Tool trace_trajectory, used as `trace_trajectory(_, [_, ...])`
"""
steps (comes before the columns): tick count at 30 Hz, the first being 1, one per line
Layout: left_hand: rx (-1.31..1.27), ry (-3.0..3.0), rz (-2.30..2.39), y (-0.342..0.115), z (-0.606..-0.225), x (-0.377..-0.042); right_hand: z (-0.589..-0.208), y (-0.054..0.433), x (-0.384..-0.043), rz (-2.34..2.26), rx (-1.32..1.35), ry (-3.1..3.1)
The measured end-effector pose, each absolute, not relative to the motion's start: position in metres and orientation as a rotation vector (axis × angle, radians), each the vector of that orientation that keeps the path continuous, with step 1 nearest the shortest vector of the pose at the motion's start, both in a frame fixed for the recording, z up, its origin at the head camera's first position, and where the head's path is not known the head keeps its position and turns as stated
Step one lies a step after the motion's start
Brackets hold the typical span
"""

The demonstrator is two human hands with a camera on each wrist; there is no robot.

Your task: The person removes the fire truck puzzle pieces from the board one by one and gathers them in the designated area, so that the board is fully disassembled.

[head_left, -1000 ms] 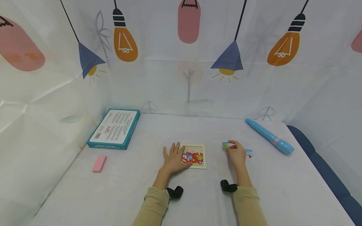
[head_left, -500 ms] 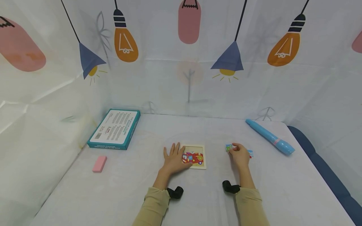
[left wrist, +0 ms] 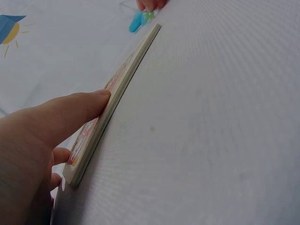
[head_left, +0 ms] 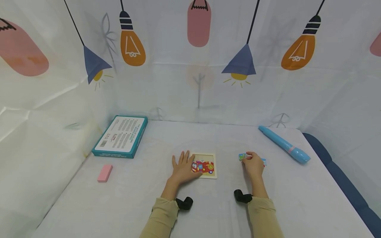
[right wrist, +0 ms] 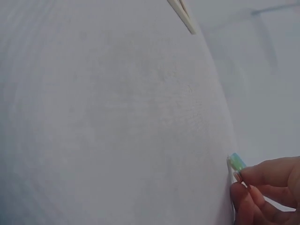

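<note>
Pinching a small green and blue piece [head_left: 241, 156] between thumb and fingers, the right hand [head_left: 253, 164] is a bit farther right than it was a second ago. That puts the piece a little farther from the wooden tray [head_left: 215, 166] and closer to the other piece [head_left: 264, 161], which is partly hidden behind the hand. So the pinched piece is not in the tray, and I think it needs to come back left to get there. I cannot tell if it touches the desk [head_left: 134, 201].

The left hand [head_left: 181, 171] has not moved. Its fingers are spread out and grab nothing, but its thumb presses on the tray's near rim. That looks like a good way to stop the tray from sliding. The tray lies flat on the desk, between the two hands. Inside it is a red truck picture [head_left: 206, 167], with a bare strip above it.
</note>
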State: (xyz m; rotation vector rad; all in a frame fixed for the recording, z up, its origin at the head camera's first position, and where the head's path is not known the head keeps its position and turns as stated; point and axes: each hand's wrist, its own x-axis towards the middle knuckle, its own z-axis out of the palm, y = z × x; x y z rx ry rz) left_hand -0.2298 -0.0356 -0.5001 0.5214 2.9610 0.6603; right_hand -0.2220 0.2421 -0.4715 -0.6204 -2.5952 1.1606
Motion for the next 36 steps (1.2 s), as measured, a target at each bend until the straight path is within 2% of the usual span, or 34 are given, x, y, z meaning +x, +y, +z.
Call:
trace_trajectory(11, [0.532,2.971,0.652,-0.035,-0.504,-0.231,-0.468,0.242,-0.222,1.01,-0.617,-2.681])
trace_trajectory(36, [0.582,2.957,0.65,-0.037,-0.499,-0.229,-0.465,0.208,-0.227,1.365,-0.347,-2.604])
